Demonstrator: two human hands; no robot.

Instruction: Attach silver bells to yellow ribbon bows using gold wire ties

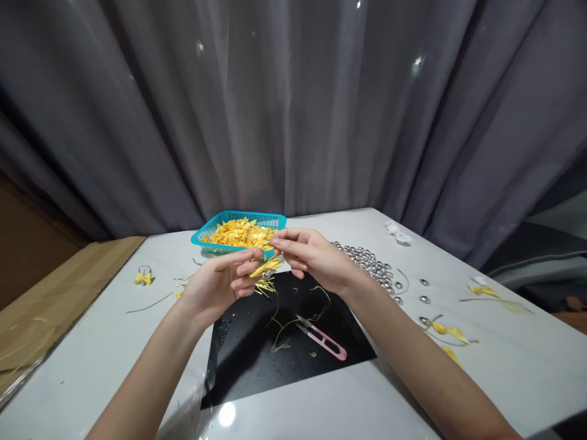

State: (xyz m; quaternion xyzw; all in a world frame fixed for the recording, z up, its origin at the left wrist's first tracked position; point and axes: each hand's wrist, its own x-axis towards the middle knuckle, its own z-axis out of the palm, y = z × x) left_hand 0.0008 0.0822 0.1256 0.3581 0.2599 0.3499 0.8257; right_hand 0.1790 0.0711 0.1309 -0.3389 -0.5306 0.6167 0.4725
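The left hand (pixel 220 284) and right hand (pixel 305 250) are pinching a small yellow ribbon bow (pixel 265 267) together, holding it above the black mat (pixel 293 336) on the desk (pixel 481 342), just in front of the teal basket (pixel 238 217). Pink thread snips (pixel 323 340) are lying on the mat.

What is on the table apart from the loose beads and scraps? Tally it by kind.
Teal basket: 1
Pink thread snips: 1
Black mat: 1
Finished yellow bow on a ring: 1
Yellow bow held in the hands: 1
Total: 5
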